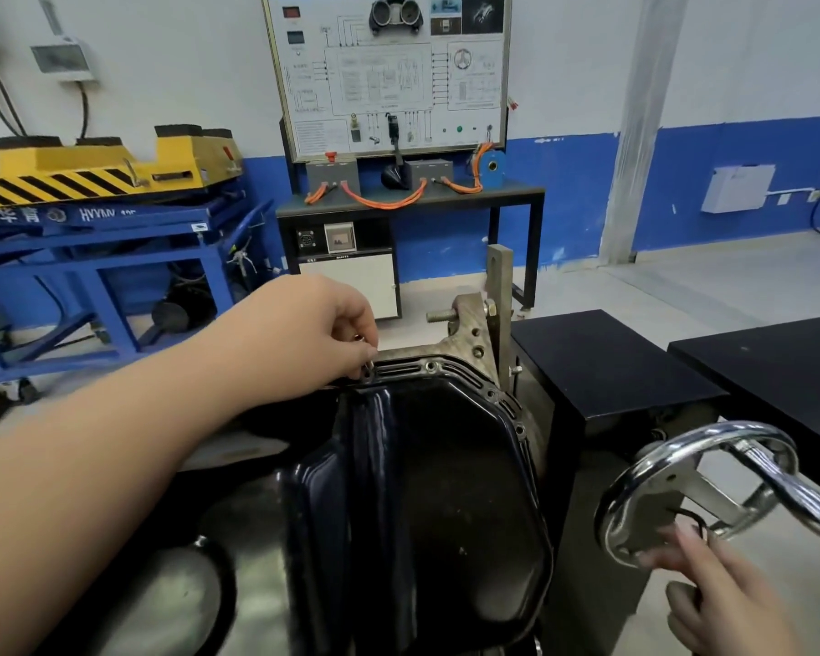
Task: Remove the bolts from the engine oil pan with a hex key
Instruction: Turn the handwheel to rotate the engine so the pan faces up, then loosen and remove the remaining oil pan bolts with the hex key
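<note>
Your left hand [323,333] pinches a small metal piece [368,369], bolt or key unclear, at the oil pan [422,490] far flange. Bolts [430,366] sit along the right rim, so most work is left. Your right hand [711,594], fingers loose, touches the handwheel [654,504].

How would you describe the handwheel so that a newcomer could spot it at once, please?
Start at the glossy black oil pan in the middle of the view. Just to its right, low down, is the handwheel, which the right hand touches. It alone is a shiny chrome ring with spokes, beside matte black boxes.
</note>
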Demonstrator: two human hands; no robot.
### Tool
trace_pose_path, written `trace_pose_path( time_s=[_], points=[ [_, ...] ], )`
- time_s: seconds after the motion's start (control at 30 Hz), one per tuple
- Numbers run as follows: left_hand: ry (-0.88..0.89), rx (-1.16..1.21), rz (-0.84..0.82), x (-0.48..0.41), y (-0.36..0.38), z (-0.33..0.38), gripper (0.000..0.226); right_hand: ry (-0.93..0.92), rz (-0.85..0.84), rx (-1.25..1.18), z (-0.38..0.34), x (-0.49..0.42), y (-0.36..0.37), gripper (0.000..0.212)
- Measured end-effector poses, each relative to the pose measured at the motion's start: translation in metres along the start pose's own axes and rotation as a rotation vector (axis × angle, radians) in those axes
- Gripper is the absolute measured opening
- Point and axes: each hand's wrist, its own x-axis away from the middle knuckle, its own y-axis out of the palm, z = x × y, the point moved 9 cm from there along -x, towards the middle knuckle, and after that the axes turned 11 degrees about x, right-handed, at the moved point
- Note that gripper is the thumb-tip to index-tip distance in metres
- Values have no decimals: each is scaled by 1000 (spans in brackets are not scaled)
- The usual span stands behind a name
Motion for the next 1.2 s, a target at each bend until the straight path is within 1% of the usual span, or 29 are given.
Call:
trace_pose_path(
  time_s=[0.13, 0.23, 0.3, 0.37, 0.43, 0.5, 0.53, 0.63, 0.67, 0.73, 0.8, 0.87, 1.0, 1.2],
  points=[
    [22, 34, 1, -1, -2, 4, 10, -3, 12, -2, 0, 2, 4, 32],
    [16, 80, -36, -5, 5, 8, 8, -31, -8, 27, 0, 12, 10, 33],
    [20, 50, -72, -12, 11, 14, 9, -79, -40, 10, -10, 17, 17, 33],
    [79, -64, -82, -22, 16, 26, 8, -181, -42, -11, -28, 24, 21, 34],
    [172, -168, -94, -33, 23, 45, 5, -309, -12, 10, -49, 33, 22, 30],
    [267, -211, -162, -42, 39, 63, 3, -414, 15, 24, -66, 44, 21, 32],
    [316, -240, -206, -46, 49, 71, 6, -450, 23, 25, -73, 50, 20, 35],
    [413, -325, -323, -54, 78, 83, 18, -493, 47, 44, -84, 62, 18, 57],
    [423, -343, -359, -56, 86, 83, 21, -507, 68, 37, -87, 66, 16, 52],
    [444, -382, -415, -58, 99, 80, 25, -525, 83, -8, -88, 68, 11, 25],
    [469, -388, -439, -61, 106, 79, 26, -501, 101, -25, -82, 66, 4, 24],
    [481, -354, -448, -63, 108, 78, 25, -477, 133, 7, -76, 64, -1, 23],
    [492, -240, -442, -64, 108, 77, 23, -480, 180, 54, -67, 59, -5, 23],
    [490, -66, -391, -70, 103, 72, 23, -480, 200, 44, -61, 60, -5, 23]
  ],
)
